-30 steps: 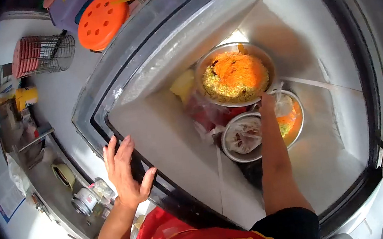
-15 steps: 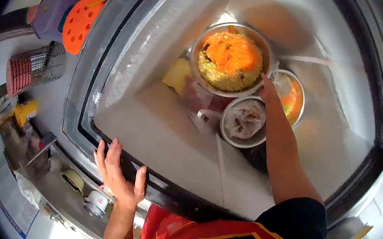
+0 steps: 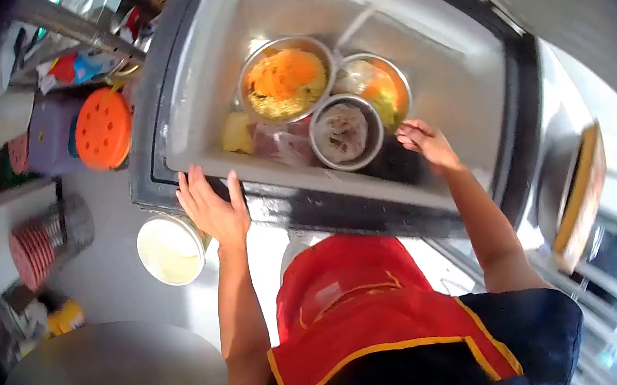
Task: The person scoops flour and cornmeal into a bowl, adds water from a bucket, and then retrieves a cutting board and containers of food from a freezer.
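Observation:
Inside an open chest with a black rim (image 3: 311,211) stand three round metal bowls. One bowl (image 3: 286,78) is heaped with yellow grain-like food topped with orange shreds. Behind the nearest bowl, another (image 3: 388,85) holds orange and green food, partly under plastic. The nearest bowl (image 3: 346,133) contains something in a clear bag. My left hand (image 3: 213,209) rests on the chest's front rim with its fingers spread. Over the chest, right of the nearest bowl, my right hand (image 3: 425,142) has its fingers curled together; whatever they may hold is too small to make out.
A yellow item (image 3: 236,133) and bagged reddish food (image 3: 278,140) lie beside the bowls. Left of the chest are an orange perforated lid (image 3: 104,130), a wire basket (image 3: 72,231) and a white bucket (image 3: 170,249). A wood-edged round object (image 3: 578,196) stands at the right.
My right hand has left the side of the grain bowl and moved right and toward me. The view has shifted back, showing more of the apron and floor. My left hand stays on the rim.

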Tool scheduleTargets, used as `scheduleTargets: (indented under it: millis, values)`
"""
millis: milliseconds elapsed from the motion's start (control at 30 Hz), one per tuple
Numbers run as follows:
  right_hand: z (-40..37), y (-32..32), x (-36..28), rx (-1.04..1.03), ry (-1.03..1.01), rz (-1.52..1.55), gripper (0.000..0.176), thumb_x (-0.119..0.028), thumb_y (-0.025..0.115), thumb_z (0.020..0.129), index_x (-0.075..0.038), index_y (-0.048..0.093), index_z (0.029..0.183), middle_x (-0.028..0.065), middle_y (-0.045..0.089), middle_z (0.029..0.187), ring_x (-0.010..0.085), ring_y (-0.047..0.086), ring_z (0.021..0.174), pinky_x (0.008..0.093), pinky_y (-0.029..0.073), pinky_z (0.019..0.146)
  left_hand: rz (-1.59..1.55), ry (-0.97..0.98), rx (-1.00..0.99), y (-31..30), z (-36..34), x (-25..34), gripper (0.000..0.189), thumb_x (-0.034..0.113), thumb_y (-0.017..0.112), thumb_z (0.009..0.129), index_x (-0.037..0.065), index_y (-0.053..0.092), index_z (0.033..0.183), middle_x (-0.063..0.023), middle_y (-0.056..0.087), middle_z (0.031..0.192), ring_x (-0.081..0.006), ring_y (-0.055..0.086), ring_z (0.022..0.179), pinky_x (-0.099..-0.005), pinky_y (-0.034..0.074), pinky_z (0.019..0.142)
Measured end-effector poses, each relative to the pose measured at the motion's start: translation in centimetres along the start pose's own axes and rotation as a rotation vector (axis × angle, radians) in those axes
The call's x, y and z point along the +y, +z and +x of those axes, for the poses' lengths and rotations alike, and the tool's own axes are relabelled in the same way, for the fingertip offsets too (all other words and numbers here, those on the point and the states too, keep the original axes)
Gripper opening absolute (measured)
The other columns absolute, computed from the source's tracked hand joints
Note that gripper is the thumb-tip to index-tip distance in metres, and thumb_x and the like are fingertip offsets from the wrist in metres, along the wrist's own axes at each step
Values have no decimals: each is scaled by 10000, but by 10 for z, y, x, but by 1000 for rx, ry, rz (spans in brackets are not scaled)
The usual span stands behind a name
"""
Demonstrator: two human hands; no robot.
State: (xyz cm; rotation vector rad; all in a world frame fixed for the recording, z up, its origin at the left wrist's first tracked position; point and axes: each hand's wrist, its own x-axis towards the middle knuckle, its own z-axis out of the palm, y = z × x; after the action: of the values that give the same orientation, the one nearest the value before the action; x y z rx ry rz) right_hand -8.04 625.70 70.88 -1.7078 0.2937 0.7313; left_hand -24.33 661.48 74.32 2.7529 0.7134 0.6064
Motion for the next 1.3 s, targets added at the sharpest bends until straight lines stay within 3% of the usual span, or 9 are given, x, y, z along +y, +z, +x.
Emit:
scheduleTargets:
  millis: [133,400,533,667,733,867,1100,1233,1300]
  values:
    - [-163,-45,6,209,-50,231,293,-221,516,865,-11,502,1070,92,576,982,160,572,863,269,473,759,22,92,92,9,-7,-5,518,351,556,802,-25,439,1139,-173,476,1145,-353,372,1144,-459,244,978]
    - [-431,-188,116,1123,-394,740,183,-186,519,825,-13,520,884,88,581,727,195,578,662,325,519,633,-38,134,118,28,-67,24,543,406,553,800,-59,488,1074,-214,503,1103,-373,421,1067,-448,312,918]
    - [-449,-255,144,1390,-490,1009,424,-228,609,784,21,418,1068,135,443,1052,240,521,816,353,504,656,-651,128,-196,23,-59,129,464,328,552,816,-51,498,1077,-213,530,1070,-309,493,1008,-381,359,887]
    - [-467,-334,145,1377,-521,1158,600,-246,669,742,47,340,1149,161,321,1154,293,466,917,399,494,699,-965,450,-834,-33,-119,302,376,263,576,806,-7,518,1061,-150,572,1005,-211,553,927,-318,424,805]
    - [-470,-365,141,1292,-495,1158,483,-283,650,758,18,429,1064,151,430,1077,264,498,882,366,495,689,-1130,724,-1000,-47,-159,376,306,207,563,829,18,524,1066,-120,607,924,-186,574,874,-288,449,765]
    - [-478,-395,147,1052,-531,1086,354,-305,626,774,-17,524,953,110,543,885,227,544,804,331,502,671,-1439,321,-1557,-78,-210,485,395,235,547,845,-44,451,1107,-123,551,1008,-178,533,940,-290,430,810]
    - [-472,-414,150,939,-490,1397,419,-290,696,714,-15,516,973,96,556,944,196,567,841,315,489,697,-1361,-50,-1693,-89,-240,543,300,289,565,825,48,482,984,-73,553,930,-175,550,852,-322,448,798]
    - [-478,-403,114,919,-654,1306,378,-250,704,707,-76,550,1006,36,578,974,159,568,860,326,477,729,-1331,90,-1652,-112,-230,553,246,343,582,798,102,557,842,5,564,754,-101,541,727,-271,456,702]
    - [-480,-403,103,898,-751,1377,326,-146,618,764,-28,517,1050,100,563,1040,234,550,945,379,454,818,-1324,175,-1627,-115,-231,557,257,353,578,798,101,553,842,10,556,756,-92,533,724,-269,456,691]
